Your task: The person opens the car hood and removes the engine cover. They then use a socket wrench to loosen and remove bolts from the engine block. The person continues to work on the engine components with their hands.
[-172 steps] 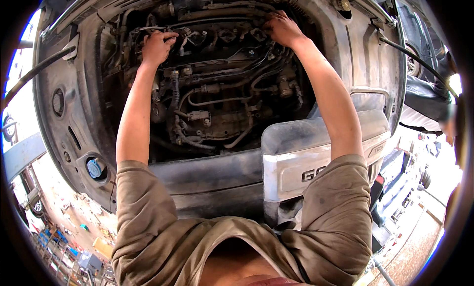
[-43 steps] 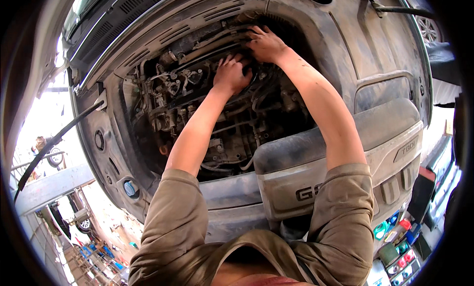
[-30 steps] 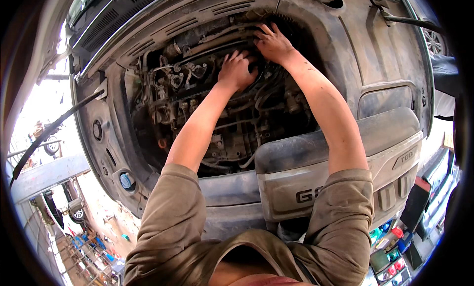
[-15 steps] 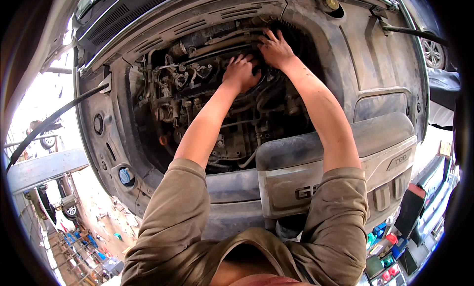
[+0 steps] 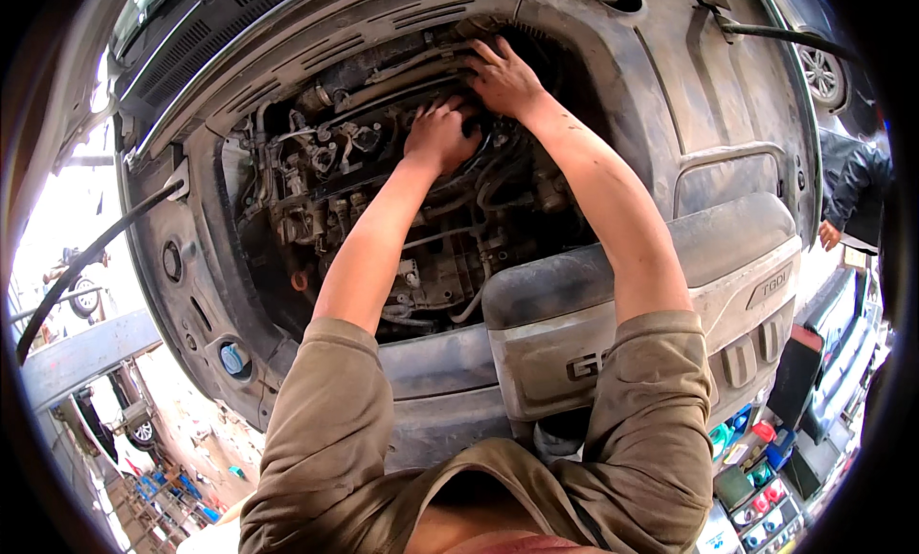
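We have the engine [image 5: 436, 277] in front of us, set down in its bay, bare on top, with dark hoses, pipes and metal parts crowding it. Both our hands are in at its far side, just right of the middle. Our left hand [image 5: 442, 136] lies over the top of the engine, fingers bent, thumb side toward the right hand; we cannot tell whether they grasp anything. Our right hand [image 5: 505, 80] is just beside it, a little farther in, its fingers spread and bent at the right end of a long pipe [image 5: 407, 85]; whether they grip, we cannot tell either. An orange ring [image 5: 299, 281] shows low at the engine's left.

Dusty trim [image 5: 661, 114] frames the bay, with a blue cap [image 5: 234, 359] at its near left corner. A big grey cover [image 5: 546, 348] rests tilted at the front edge, under our right forearm. Beyond, at the right, we see a co-worker's hand [image 5: 829, 234] below a dark sleeve [image 5: 855, 186], and a car wheel [image 5: 821, 74].
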